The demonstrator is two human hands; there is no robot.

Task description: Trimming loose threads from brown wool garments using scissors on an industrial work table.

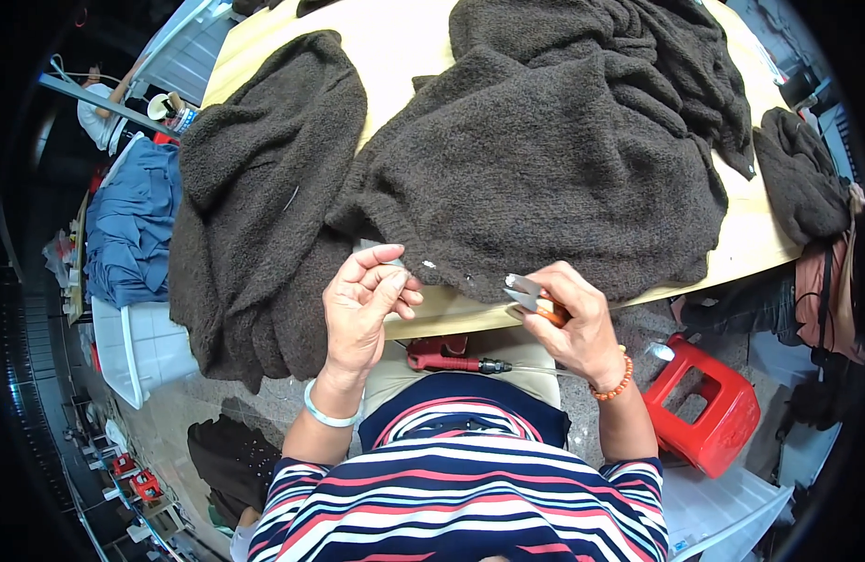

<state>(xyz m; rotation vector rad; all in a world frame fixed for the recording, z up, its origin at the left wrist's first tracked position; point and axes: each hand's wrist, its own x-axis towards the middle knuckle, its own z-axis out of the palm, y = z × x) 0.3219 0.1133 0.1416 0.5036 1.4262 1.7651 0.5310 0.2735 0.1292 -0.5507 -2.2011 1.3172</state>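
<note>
A dark brown knitted garment (545,178) is spread over the table in front of me, its lower edge near the table's front. My right hand (575,314) is closed round thread snips (545,304) with an orange handle; their metal blades are apart and point left, just off the knit's edge. My left hand (362,300) pinches thumb against fingers left of the snips; a small pale bit shows there, too small to name. Little whitish marks lie along the garment's edge between the hands. Another dark brown knit piece (273,169) hangs over the table's left side.
The pale yellow table (404,56) ends just before my lap, where a red hand tool (451,358) with a black hose fitting lies. A red plastic stool (732,412) stands at right. Blue cloth (133,225) fills a white bin (138,361) at left. More knits (802,178) hang far right.
</note>
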